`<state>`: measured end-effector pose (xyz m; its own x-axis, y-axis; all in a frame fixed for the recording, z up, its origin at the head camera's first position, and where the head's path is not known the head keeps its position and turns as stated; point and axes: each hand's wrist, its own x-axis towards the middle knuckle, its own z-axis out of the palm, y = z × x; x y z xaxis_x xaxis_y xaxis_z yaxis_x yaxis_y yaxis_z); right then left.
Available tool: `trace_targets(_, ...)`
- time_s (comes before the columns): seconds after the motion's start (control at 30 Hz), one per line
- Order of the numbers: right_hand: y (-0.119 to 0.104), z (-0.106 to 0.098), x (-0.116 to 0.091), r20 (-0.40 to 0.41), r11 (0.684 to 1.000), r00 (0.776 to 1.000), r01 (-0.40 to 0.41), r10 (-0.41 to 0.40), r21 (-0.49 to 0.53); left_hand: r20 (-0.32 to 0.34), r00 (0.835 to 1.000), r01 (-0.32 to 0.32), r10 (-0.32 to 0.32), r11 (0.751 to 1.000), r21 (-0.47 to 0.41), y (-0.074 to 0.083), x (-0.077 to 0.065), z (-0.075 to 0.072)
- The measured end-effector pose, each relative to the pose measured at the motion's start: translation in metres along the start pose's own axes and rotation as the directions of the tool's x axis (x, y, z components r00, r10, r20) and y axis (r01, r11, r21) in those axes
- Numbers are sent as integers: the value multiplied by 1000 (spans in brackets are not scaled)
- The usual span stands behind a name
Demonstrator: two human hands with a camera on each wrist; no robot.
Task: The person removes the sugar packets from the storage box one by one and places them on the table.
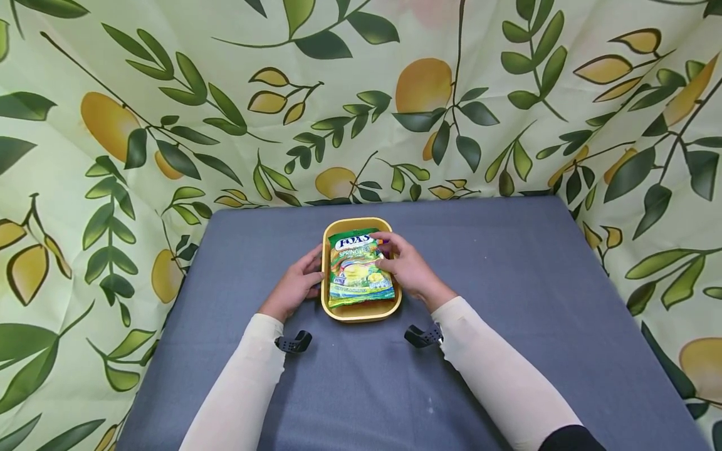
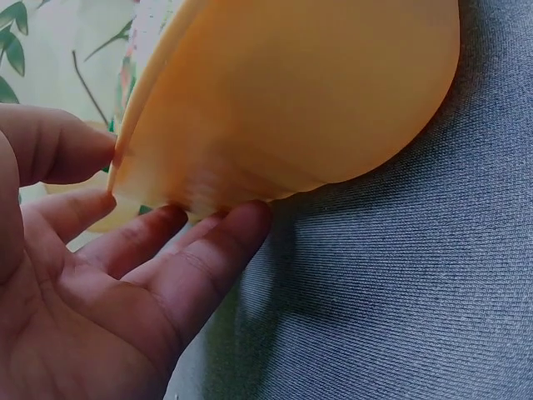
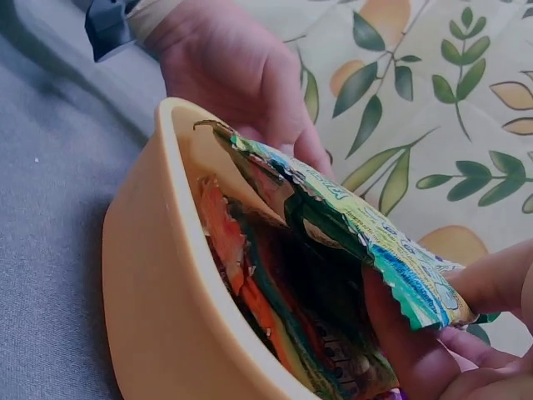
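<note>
Pinching on one side, holding on the other

On the grey, cloth-covered worktop (image 1: 479,282) stands a rounded yellow plastic tub (image 1: 361,318), and a shiny green-and-yellow plastic packet (image 1: 355,269) marked FOX'S is at its mouth. The left hand (image 1: 293,285) holds the tub's side, fingers against the outer wall; the right hand (image 1: 412,269) pinches the packet's edge between thumb and fingers. The step in hand, I judge, is handling this packet; whether it goes in or out, I cannot tell. The next move probably calls for a steady tub and a firm pinch. Only the right wrist view clearly shows orange-and-green packaging (image 3: 226,237) below; in the head view, the packet mostly covers it.
</note>
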<state>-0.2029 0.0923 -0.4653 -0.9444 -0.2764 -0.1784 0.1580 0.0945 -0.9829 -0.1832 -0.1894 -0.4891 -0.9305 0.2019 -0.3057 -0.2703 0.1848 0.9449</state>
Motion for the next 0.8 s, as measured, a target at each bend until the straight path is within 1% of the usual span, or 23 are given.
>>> trace_targets(0.2,-3,-11,-3,-8,998,1000,18,-17,67,-2,1000,-1,1,1000,-16,-1,1,1)
trace_targets(0.3,-6,-21,-5,-20,994,999,46,-45,99,5,1000,5,-5,999,-36,-1,1,2)
trace_targets(0.4,-8,-33,-6,-39,992,997,70,-67,106,10,1000,9,-8,999,-39,0,2,3)
trace_targets(0.6,-7,-55,-9,-78,993,995,65,-57,101,17,1000,17,-16,999,-29,0,3,0)
trace_targets(0.8,-1,-74,-15,-113,991,993,57,-44,121,13,1000,28,-28,999,-16,2,2,0)
